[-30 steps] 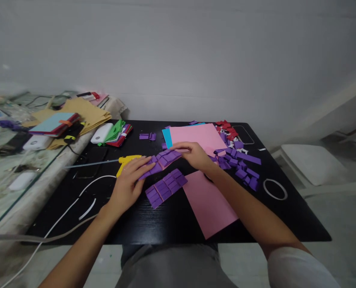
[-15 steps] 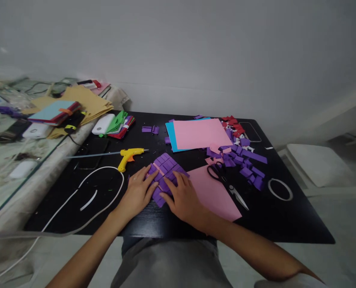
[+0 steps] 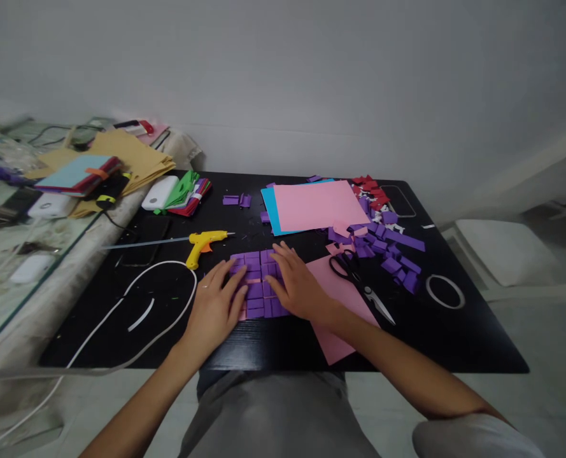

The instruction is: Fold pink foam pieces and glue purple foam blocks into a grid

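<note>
A sheet covered in rows of folded purple paper pieces lies flat near the front of the black table, with bits of pink showing between the pieces. My left hand rests on its left side, fingers spread and lying flat. On its right side lies my right hand, fingers stretched out over the purple pieces. Under my right wrist and forearm is a pink paper sheet, partly hidden. Black-handled scissors lie across that sheet, blades toward the front right.
A yellow glue gun with a white cord lies left of my hands. Pink paper over blue sits at the back. Loose purple pieces, red scraps and a white ring are rightward. Folded coloured papers lie back left.
The purple-covered sheet has turned from a diamond position to lie square with the table edge. Both hands turned with it, and the pink sheet under my right arm has shifted.
</note>
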